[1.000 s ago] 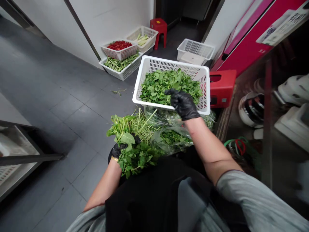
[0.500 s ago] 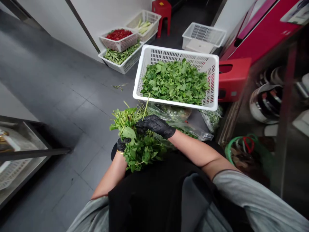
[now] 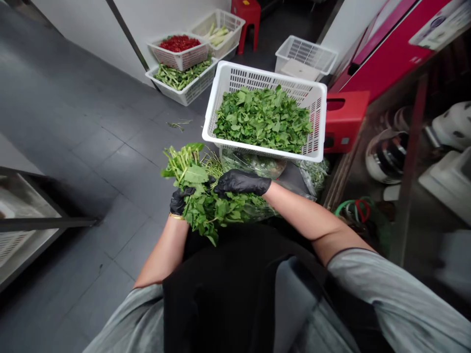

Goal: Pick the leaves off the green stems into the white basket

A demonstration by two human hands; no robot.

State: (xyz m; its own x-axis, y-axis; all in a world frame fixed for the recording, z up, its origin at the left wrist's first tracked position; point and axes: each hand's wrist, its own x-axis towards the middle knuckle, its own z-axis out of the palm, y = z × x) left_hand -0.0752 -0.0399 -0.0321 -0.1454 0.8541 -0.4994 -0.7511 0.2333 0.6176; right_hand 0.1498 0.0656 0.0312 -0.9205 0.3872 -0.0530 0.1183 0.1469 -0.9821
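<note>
Leafy green bunch in left hand, pale green stems pointing forward, leaves spread loosely behind.

A single camera, worn on the head, looks forward and steeply down past the person's body. The black clothing lies nearest the lens, at bottom centre, with grey sleeves coming in from the lower corners. The left hand and right hand show mid-frame, farther off; the white basket sits beyond them, above centre, with a red stool farther still, at the top edge.
</note>
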